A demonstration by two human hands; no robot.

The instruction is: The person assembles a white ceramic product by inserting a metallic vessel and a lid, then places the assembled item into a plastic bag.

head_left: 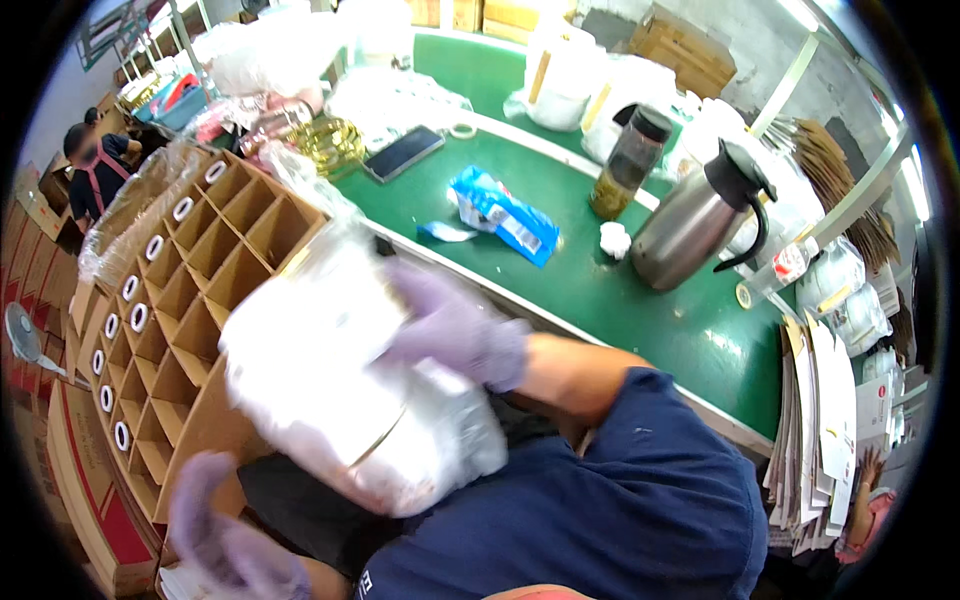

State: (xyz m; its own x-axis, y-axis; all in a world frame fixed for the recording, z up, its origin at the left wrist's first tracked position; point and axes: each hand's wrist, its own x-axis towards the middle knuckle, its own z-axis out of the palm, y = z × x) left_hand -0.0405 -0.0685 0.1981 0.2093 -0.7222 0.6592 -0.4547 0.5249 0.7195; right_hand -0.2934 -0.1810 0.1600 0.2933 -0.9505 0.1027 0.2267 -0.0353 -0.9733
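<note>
Both my hands wear pale purple gloves. My right hand presses on the top of a large white object wrapped in clear plastic, which is blurred by motion and sits over my lap. My left hand is low at the bottom left, just below the wrapped object; whether it touches it I cannot tell. To the left stands a cardboard box with a grid of dividers; several of its cells along the left side hold white round-topped items.
A green-topped table carries a steel thermos jug, a dark jar, a blue-and-white packet, a phone and a tape roll. Flat cardboard sheets stack at right. Another person stands far left.
</note>
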